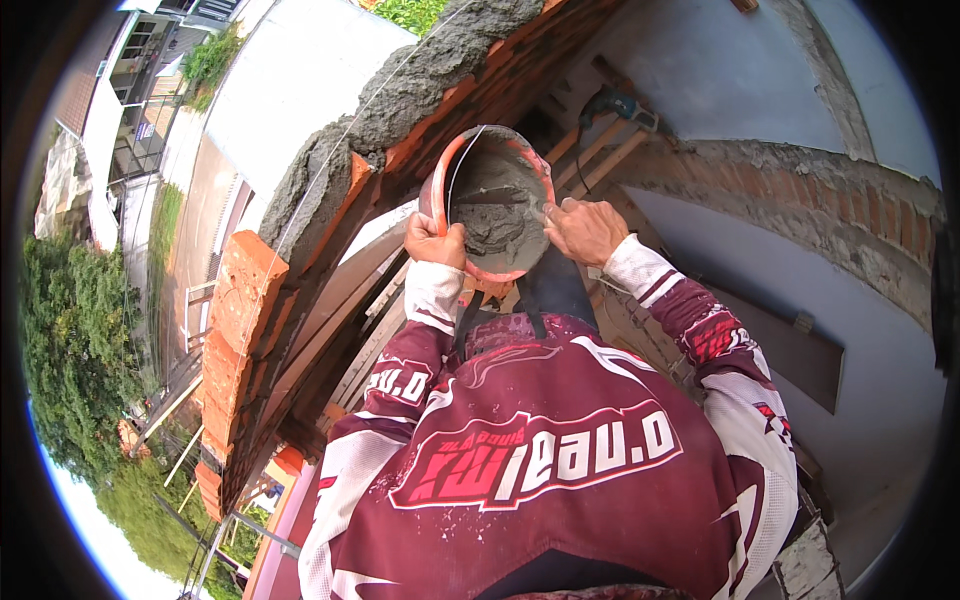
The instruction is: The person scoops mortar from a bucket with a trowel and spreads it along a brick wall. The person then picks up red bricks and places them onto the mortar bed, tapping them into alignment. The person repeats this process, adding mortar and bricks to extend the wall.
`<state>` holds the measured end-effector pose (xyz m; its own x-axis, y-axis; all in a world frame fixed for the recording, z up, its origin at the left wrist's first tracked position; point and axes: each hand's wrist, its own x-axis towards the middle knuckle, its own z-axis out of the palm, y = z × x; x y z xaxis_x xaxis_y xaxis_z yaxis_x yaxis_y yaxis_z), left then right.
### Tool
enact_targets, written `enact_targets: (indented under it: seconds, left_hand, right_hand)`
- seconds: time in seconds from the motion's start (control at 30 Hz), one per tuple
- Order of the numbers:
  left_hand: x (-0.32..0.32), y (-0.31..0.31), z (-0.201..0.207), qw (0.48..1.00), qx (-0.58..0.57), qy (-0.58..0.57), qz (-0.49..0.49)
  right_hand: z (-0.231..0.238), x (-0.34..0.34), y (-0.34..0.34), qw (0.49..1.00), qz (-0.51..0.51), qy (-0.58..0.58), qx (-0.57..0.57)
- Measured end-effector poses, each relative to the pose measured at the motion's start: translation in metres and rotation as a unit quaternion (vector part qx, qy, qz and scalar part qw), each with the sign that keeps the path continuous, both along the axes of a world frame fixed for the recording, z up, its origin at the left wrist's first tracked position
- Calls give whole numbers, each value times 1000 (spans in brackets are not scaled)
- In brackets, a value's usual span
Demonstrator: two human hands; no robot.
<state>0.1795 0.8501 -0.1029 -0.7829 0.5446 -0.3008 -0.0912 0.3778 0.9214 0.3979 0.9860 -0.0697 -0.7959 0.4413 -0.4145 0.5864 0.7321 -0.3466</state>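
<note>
An orange-red bucket [437, 190] is tilted in front of me beside the brick wall, with wet grey mortar [495, 232] inside. My left hand [437, 242] is closed on its near left rim, thumb along the edge. At the right rim is my right hand [585, 232], its fingers curled and pressed together, the fingertips smeared with mortar. Whatever those fingers grip is hidden. A dark straight edge crosses the mortar inside the bucket; mortar covers it, so its kind cannot be told. A thin pale wire handle curves over the bucket's left side.
Fresh mortar [405, 95] lies along the wall top, where orange bricks [245, 285] are set at the near end. A taut white string [350, 125] runs above it. Beyond the wall is a drop to trees and houses. A power tool [615, 105] rests on timber at right.
</note>
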Motion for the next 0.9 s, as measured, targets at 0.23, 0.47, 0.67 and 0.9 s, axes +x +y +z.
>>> enact_targets:
  seconds: [0.23,0.47,0.67,0.9]
  left_hand:
    - [6,23,6,998,57,3,-28]
    - [1,28,5,997,52,-38,-42]
    - [-3,28,9,996,35,-75,-39]
    - [-4,20,2,994,7,-108,-17]
  right_hand:
    - [-22,-15,-13,979,-113,-32,-166]
    - [-25,-3,-28,940,-162,8,-300]
    - [-8,-5,-28,923,-160,30,-349]
    - [10,7,11,898,-153,-10,-413]
